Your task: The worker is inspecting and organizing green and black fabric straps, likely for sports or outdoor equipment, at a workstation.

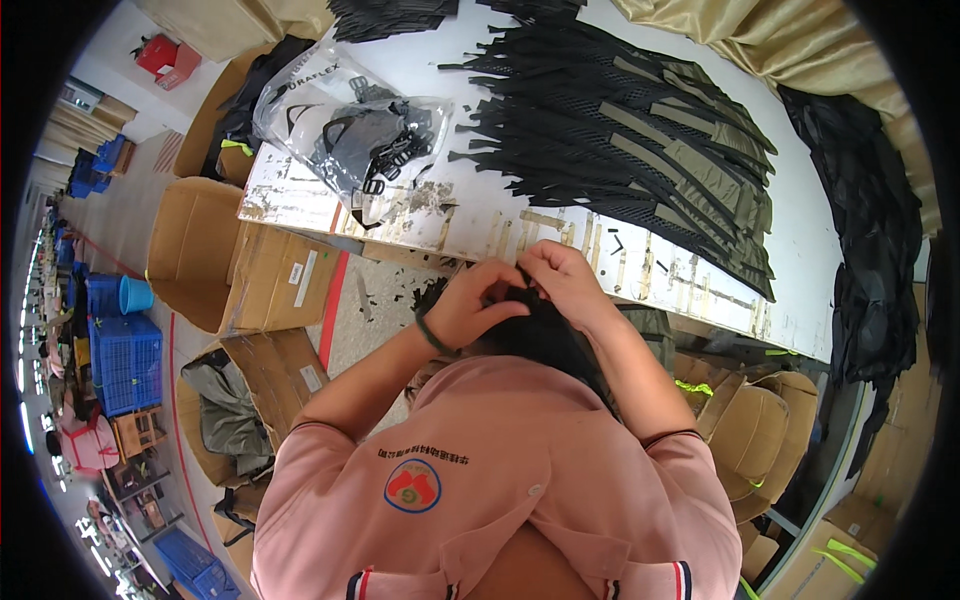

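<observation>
Black fabric [548, 338] hangs below my hands in front of my chest, at the near edge of the white table. My right hand [566, 285] pinches its upper end between thumb and fingers. My left hand [474, 305], with a dark band at the wrist, is curled round the same black fabric, fingertips close to the right hand's. The exact part held is hidden by the fingers. Beyond my hands, long black mesh straps with olive-grey sections [640, 135] lie in overlapping rows on the table.
A clear plastic bag [365, 140] of black buckles lies at the table's left. Cardboard boxes [285, 280] stand on the left, and more boxes [755, 430] on the right. Black scraps [614, 241] dot the taped table edge [480, 232]. Black material [865, 220] hangs at the right end.
</observation>
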### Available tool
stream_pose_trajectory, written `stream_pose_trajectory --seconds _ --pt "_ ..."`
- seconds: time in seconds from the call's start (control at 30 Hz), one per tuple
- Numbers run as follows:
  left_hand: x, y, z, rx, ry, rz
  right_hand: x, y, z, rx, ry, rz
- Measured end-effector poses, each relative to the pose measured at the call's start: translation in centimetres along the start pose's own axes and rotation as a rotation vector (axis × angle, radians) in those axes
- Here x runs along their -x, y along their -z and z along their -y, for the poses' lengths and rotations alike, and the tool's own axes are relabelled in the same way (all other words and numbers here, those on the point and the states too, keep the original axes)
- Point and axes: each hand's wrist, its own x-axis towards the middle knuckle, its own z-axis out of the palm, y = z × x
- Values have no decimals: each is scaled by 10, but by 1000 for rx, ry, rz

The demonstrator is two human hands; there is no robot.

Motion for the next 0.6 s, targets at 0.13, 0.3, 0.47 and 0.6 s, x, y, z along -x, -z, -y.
stream_pose_trajectory --seconds 0.13,0.3,0.47,0.6 --pt "43 19 26 478 430 -232 -11 34 13 589 455 -279" --pt "79 41 62 -726 152 -582 -30 137 59 1419 491 -872" --pt "24 27 33 138 340 -206 -40 164 45 1563 486 -703" --pt "-35 1 18 385 417 67 -33 157 42 1531 588 -708"
